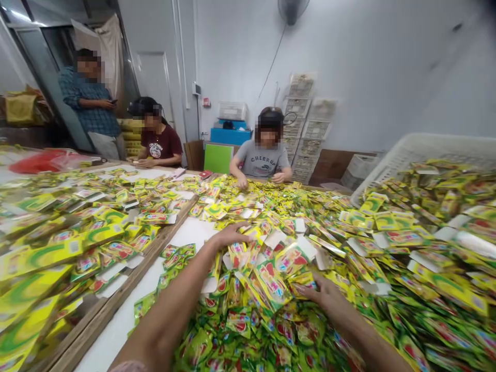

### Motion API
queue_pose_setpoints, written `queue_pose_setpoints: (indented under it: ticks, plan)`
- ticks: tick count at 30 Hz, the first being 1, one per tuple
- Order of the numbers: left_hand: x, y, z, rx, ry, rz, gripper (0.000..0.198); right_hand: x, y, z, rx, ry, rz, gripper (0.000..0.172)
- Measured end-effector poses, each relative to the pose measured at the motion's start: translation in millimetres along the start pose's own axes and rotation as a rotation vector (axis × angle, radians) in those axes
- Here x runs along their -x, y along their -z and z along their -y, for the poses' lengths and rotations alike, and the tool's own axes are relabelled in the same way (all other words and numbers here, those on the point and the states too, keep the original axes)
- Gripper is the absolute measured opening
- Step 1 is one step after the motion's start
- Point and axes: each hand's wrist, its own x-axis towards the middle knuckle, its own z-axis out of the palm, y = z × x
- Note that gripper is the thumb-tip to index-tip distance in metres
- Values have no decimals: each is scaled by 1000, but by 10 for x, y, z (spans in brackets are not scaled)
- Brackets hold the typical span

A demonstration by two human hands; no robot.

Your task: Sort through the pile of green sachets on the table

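A deep heap of small yellow-green packets with red marks point(271, 279) covers the white table point(186, 230) in front of me. My left hand point(229, 235) reaches forward and rests palm down on the heap's far side, fingers curled over packets. My right hand point(323, 293) lies lower on the heap, fingers bent into the packets, with several packets piled against it. Whether either hand grips a particular packet is hidden by the pile.
A white plastic basket point(418, 150) heaped with packets tilts at the right. A wooden strip point(127, 287) divides off more packets on the left. Two seated people and one standing person are across the table. Crates and a blue box stand by the wall.
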Motion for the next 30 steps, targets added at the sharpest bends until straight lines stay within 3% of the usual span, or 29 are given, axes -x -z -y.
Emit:
queue_pose_setpoints:
  ticks: [3,8,11,15,19,21,23,26,30]
  plan:
    - [298,-296,-244,-15,-67,101,68,259,-18,-65,-74,-23,71,43]
    - [738,-685,-507,-169,-267,178,71,732,98,-118,-144,-74,-93,45]
    - [903,-740,-610,-209,-296,44,66,996,169,-106,-82,-47,-157,43]
    - [1159,-633,-800,-245,-300,-175,41,1297,191,-134,100,109,-238,38]
    - [1700,-660,-940,-178,-269,-277,43,1573,129,-216,240,344,-410,29]
    - [2044,-808,-883,-231,-218,-303,49,1723,54,-248,250,337,-434,31]
    - [2376,-1005,-724,-384,-194,-291,61,1870,-37,-267,246,256,-373,34]
    - [2781,-1243,-392,-585,-155,-172,81,2035,-149,-283,196,195,-304,36]
    - [3065,-1281,-82,-722,-124,-6,76,2125,-192,-332,11,60,-257,37]
